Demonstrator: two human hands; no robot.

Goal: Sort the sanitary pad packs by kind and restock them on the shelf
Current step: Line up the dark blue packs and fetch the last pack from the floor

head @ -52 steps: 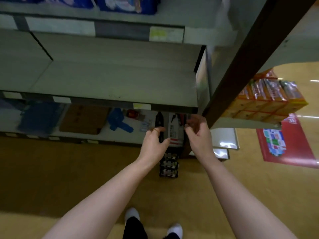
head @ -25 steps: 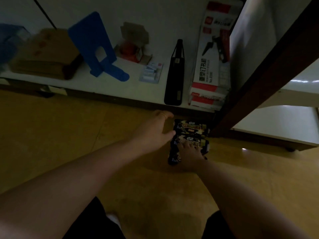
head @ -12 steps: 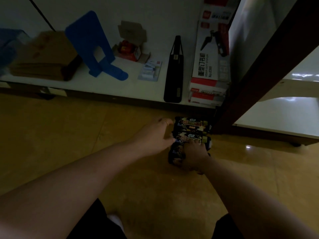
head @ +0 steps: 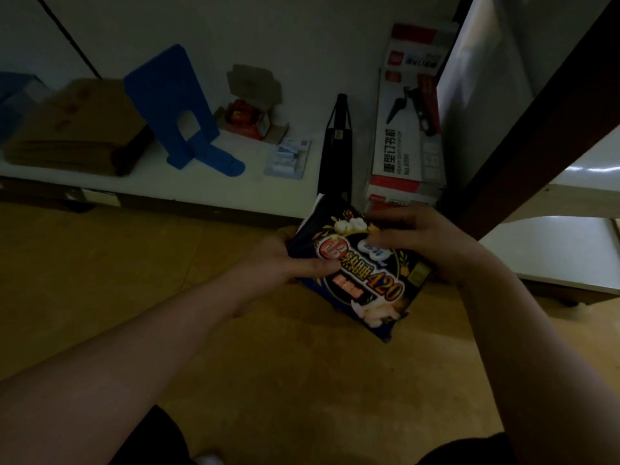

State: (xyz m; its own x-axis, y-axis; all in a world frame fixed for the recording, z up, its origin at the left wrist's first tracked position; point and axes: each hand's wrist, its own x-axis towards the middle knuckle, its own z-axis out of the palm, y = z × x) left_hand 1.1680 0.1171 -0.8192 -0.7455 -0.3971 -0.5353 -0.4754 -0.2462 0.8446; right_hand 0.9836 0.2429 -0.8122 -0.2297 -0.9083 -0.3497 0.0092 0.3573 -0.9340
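Two hands on one dark blue pad pack (head: 369, 280), held up off the tan floor (head: 117, 280) just right of the middle of the view and tilted so its top corner points to about 11 o'clock. The front has a big gold 420, a red badge and white cotton bolls on it. It looks sealed, so no seeing what's inside. The left hand (head: 278, 263) grips the pack's 9 o'clock edge, thumb laid across the front, fingers tucked behind. The right hand (head: 436, 246) is curled over the 2 o'clock corner, thumb on the front too. Past the pack, around 12 o'clock, is the bottom shelf (head: 251, 184), and it's holding random non-pad stuff. A white and red stapler box (head: 407, 129) stands closed at 1 o'clock from the pack, contents hidden, with a slim black bag (head: 337, 146) upright just beside it. A small blister card (head: 288, 157) lies flat, and there's a little open cardboard box (head: 250, 119) with something red in it, too blurry to say what. Then a blue bookend (head: 181, 112), and a stack of brown card (head: 77, 129) way over at 10 o'clock. A dark shelf post (head: 543, 129) runs up at 2 o'clock.
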